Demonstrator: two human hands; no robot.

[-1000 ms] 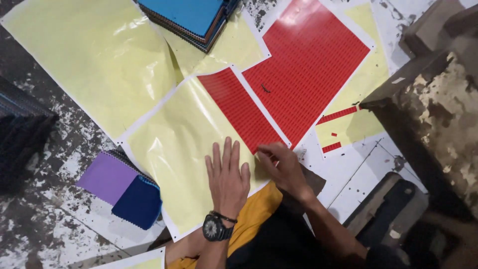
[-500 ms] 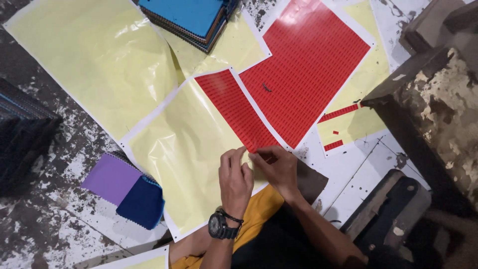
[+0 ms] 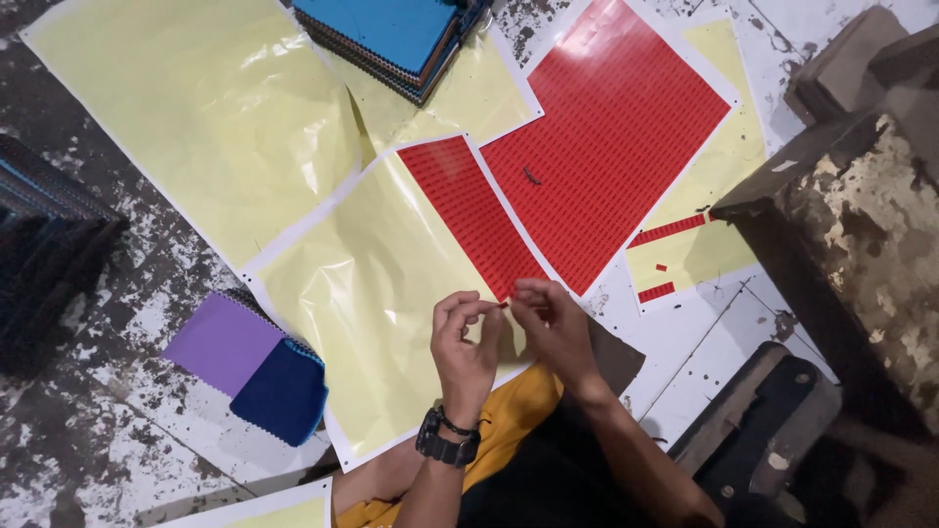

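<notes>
Both hands have been lifted off the yellow backing sheet (image 3: 391, 293); fingertips of the left hand (image 3: 468, 344) and right hand (image 3: 553, 328) are pinched together on a small red sticker (image 3: 503, 304), peeled from the red strip (image 3: 469, 215) at twelve o'clock.

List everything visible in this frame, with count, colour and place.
sticker sheet: one, red on yellow backing, centre
full sheet: one, red, upper right
peeled backings: several, yellow, left and top
notebook stack: one, blue on top, top centre
pads: two, purple and dark blue, lower left
block: one, paint-flecked brown, right
watch: one, black, left wrist
left hand: pinching a small red sticker
right hand: fingertips meeting the left's
</notes>
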